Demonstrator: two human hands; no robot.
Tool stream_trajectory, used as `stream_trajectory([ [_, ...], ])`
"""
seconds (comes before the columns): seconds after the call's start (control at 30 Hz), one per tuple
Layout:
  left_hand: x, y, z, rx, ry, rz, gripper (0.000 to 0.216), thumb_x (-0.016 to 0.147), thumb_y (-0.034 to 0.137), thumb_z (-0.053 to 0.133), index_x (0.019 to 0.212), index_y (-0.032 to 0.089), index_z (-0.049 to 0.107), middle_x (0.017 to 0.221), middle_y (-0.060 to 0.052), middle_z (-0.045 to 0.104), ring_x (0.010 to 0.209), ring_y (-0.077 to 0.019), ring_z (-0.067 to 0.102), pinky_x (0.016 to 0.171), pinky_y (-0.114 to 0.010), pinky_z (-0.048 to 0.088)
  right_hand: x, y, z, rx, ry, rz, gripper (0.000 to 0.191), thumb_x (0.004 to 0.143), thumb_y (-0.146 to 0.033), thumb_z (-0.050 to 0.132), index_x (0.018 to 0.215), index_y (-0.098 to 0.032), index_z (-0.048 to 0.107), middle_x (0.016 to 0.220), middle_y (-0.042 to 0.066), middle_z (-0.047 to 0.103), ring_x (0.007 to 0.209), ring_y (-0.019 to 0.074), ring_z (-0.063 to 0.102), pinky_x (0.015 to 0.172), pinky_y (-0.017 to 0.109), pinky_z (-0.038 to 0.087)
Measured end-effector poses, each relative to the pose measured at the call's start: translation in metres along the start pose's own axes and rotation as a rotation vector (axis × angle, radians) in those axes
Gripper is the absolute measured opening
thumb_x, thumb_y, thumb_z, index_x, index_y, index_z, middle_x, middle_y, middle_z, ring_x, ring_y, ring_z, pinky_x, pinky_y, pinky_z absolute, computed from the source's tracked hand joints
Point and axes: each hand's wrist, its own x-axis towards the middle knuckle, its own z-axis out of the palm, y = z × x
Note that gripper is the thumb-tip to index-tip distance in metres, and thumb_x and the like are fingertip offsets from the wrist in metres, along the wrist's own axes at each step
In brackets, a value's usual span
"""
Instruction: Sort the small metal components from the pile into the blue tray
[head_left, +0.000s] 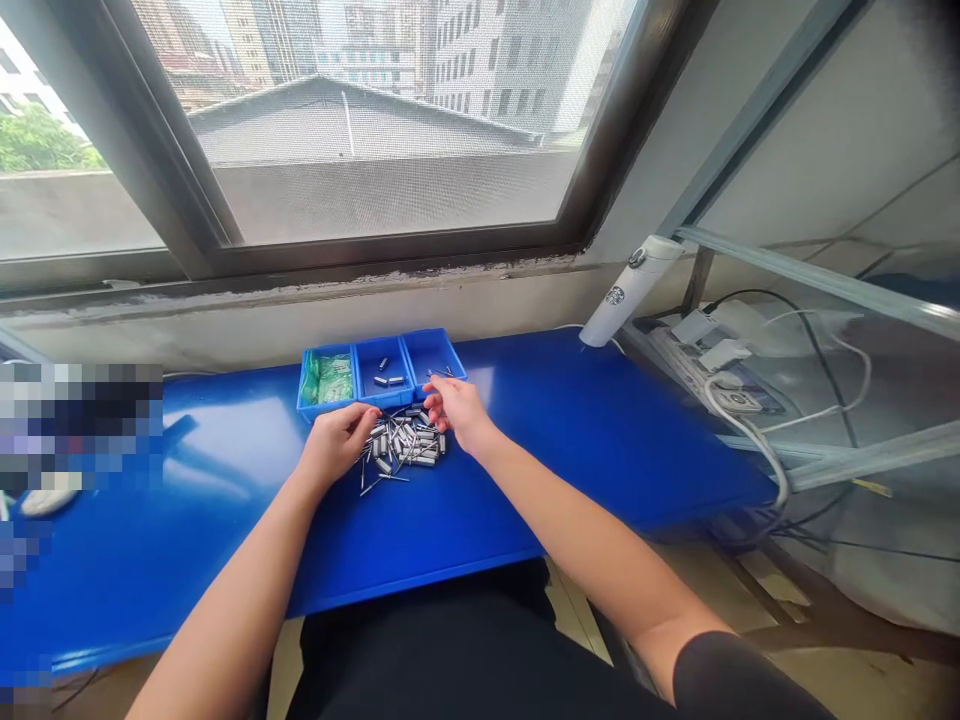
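Observation:
A heap of small metal cylinders and thin-stemmed pins (406, 440) lies loose on the blue table (420, 540). At its left edge, my left hand (339, 442) is closed, thumb and forefinger pinched together; what sits between them is too small to make out. My right hand (459, 408) is at the front of the tray's right compartment, fingers curled in a pinch whose contents I cannot make out. Behind the heap stands a blue three-compartment tray (390, 400). Green-and-clear plastic packaging (330, 380) fills its left compartment, several metal cylinders (388, 381) lie in the middle, and a few thin pins (448, 371) in the right.
A white tumbler (628, 292) stands at the table's back right. Beyond it, a power strip with plugs and cables (720, 360) rests by a metal frame (825, 280). A window runs along the back. Pixelated items cover the left end.

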Motion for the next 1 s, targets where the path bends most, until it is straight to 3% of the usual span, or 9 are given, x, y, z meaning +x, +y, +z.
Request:
stream_trajectory([
  [0.37, 0.001, 0.001, 0.000, 0.004, 0.009, 0.006, 0.034, 0.094, 0.039, 0.047, 0.087, 0.016, 0.071, 0.066, -0.001, 0.067, 0.055, -0.0122, 0.056, 0.054, -0.022, 0.041, 0.002, 0.003, -0.001, -0.110, 0.032, -0.023, 0.025, 0.092, -0.034, 0.053, 0.076, -0.015, 0.061, 0.057, -0.001, 0.058, 0.038, 0.0064, 0.046, 0.033, 0.018, 0.027],
  [0.47, 0.001, 0.002, -0.001, 0.002, 0.014, 0.013, 0.033, 0.094, 0.039, 0.048, 0.086, 0.016, 0.071, 0.065, -0.001, 0.067, 0.054, -0.0120, 0.054, 0.053, -0.022, 0.041, 0.001, 0.006, -0.001, -0.271, 0.014, -0.149, 0.028, 0.089, -0.039, 0.055, 0.075, -0.016, 0.063, 0.055, -0.002, 0.058, 0.041, 0.0080, 0.046, 0.040, 0.020, 0.032],
  [0.6, 0.000, 0.002, -0.001, 0.004, 0.014, 0.011, 0.034, 0.094, 0.039, 0.047, 0.085, 0.016, 0.071, 0.063, -0.001, 0.067, 0.053, -0.0119, 0.054, 0.053, -0.022, 0.041, -0.007, 0.010, 0.000, -0.667, -0.051, -0.439, 0.022, 0.084, -0.035, 0.059, 0.072, -0.018, 0.066, 0.064, 0.000, 0.066, 0.059, 0.0128, 0.058, 0.058, 0.024, 0.043],
  [0.7, 0.000, 0.001, 0.000, 0.006, 0.014, 0.011, 0.034, 0.094, 0.038, 0.047, 0.087, 0.016, 0.072, 0.068, -0.002, 0.069, 0.057, -0.0125, 0.058, 0.056, -0.022, 0.043, -0.014, 0.011, 0.002, -0.829, -0.151, -0.570, 0.013, 0.083, -0.025, 0.060, 0.085, -0.020, 0.071, 0.079, 0.002, 0.071, 0.067, 0.0139, 0.061, 0.067, 0.026, 0.046],
  [0.83, 0.000, -0.001, 0.001, -0.003, 0.019, 0.009, 0.033, 0.094, 0.037, 0.047, 0.088, 0.016, 0.072, 0.072, -0.003, 0.071, 0.062, -0.0135, 0.062, 0.060, -0.022, 0.045, -0.015, 0.012, 0.001, -0.932, -0.230, -0.662, 0.021, 0.082, -0.013, 0.057, 0.095, -0.019, 0.072, 0.094, 0.005, 0.072, 0.076, 0.0148, 0.062, 0.075, 0.028, 0.047],
  [1.0, 0.001, -0.001, 0.000, 0.001, 0.016, 0.006, 0.033, 0.094, 0.037, 0.047, 0.087, 0.016, 0.071, 0.074, -0.004, 0.072, 0.064, -0.0140, 0.063, 0.060, -0.023, 0.045, -0.013, 0.013, -0.001, -1.010, -0.275, -0.655, 0.023, 0.084, -0.012, 0.057, 0.098, -0.020, 0.074, 0.094, 0.006, 0.071, 0.081, 0.0169, 0.061, 0.079, 0.031, 0.048],
])
